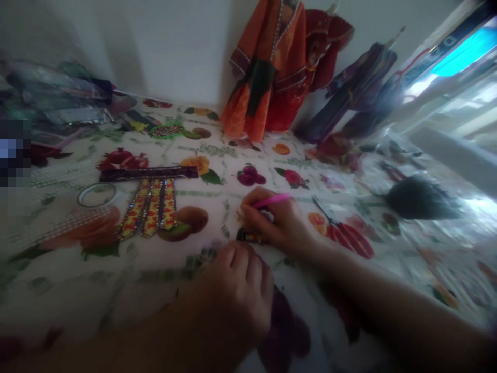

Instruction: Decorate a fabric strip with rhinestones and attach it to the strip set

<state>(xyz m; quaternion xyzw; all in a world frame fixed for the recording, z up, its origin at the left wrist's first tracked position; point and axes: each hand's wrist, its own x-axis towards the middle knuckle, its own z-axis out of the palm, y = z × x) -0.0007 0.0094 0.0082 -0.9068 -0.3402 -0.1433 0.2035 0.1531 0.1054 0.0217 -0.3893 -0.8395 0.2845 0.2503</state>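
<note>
My right hand (267, 217) is closed around a slim pink pen-like tool (276, 199), its tip hidden by the fingers. Just below those fingers lies a small dark piece with a patterned band (252, 237), partly covered by both hands. My left hand (244, 285) is curled on the cloth against the near side of that piece; its fingertips are out of sight, so what they pinch cannot be seen. Left of the hands, a purple strip (149, 174) lies above several yellow-and-red patterned strips (159, 207) with shiny edging. Red-handled scissors (351, 238) rest right of my right hand.
A roll of tape (96, 195) and sheets of small rhinestones (73, 223) lie at left. Farther back are a green-rimmed dish of beads (166, 130) and plastic packets (73, 98). Small orange and red garments (267, 77) stand against the wall. A dark bundle (419, 198) sits at right.
</note>
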